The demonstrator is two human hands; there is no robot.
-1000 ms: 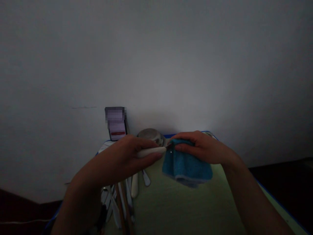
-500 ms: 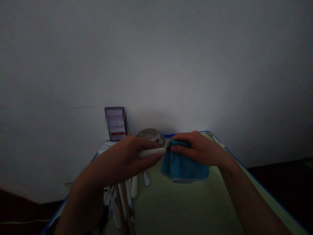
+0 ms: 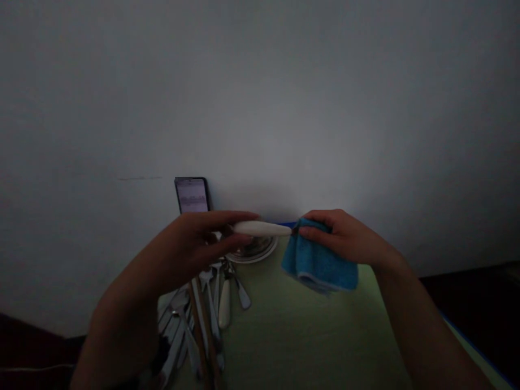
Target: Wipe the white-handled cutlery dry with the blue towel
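Note:
My left hand [image 3: 199,244] is closed on the white handle of a piece of cutlery [image 3: 262,228], held level above the table. My right hand [image 3: 345,238] pinches a folded blue cloth [image 3: 319,265] round the other end of that utensil, so its working end is hidden inside the cloth. Both hands are raised over the pale green table top [image 3: 292,336].
A heap of spoons and other cutlery [image 3: 203,314] lies on the table under my left forearm. A metal bowl or plate [image 3: 254,250] sits behind the hands. A phone [image 3: 192,195] leans against the grey wall. The table has a blue edge at the right.
Both hands have risen a little and the view has tilted, showing more of the cutlery heap. The white handle now sticks further out from my left hand toward the cloth.

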